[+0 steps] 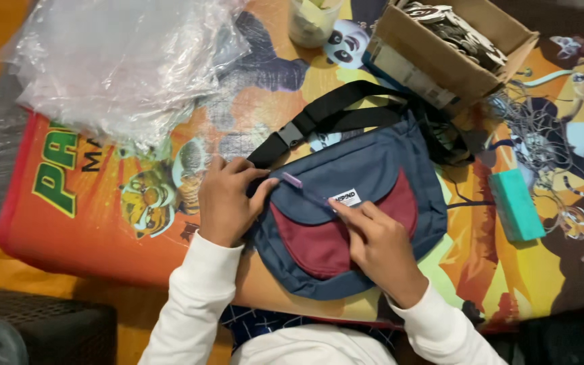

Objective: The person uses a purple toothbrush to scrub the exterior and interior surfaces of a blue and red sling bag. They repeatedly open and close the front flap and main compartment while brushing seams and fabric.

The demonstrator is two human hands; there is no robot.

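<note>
Bag (366,203), navy with a dark red front panel, flat on a bright cartoon-printed mat (89,209), near its middle, just in front of the person's white sleeves. Black strap (346,108) with a buckle looped out from the upper left corner of the bag toward a cardboard box (441,61). Left hand (228,203) pressed on the bag's left edge, fingers curled and closed on the fabric there, thumb tip up against a small purple tool (295,182). Right hand (380,243) laid over the red panel, forefinger and thumb pinched together just below the small white label (347,198), at the thin end of the purple tool; whether actually gripping it or only touching, hard to tell. Crumpled clear plastic wrap (123,61) heaped at the mat's upper left, well apart from the bag. Teal sponge-like block (516,205) lying to the right of the bag, near a tangle of thin strings (535,128). Clear cup (312,20) at the top edge, beside the box, which is filled with small black-and-white tags.
</note>
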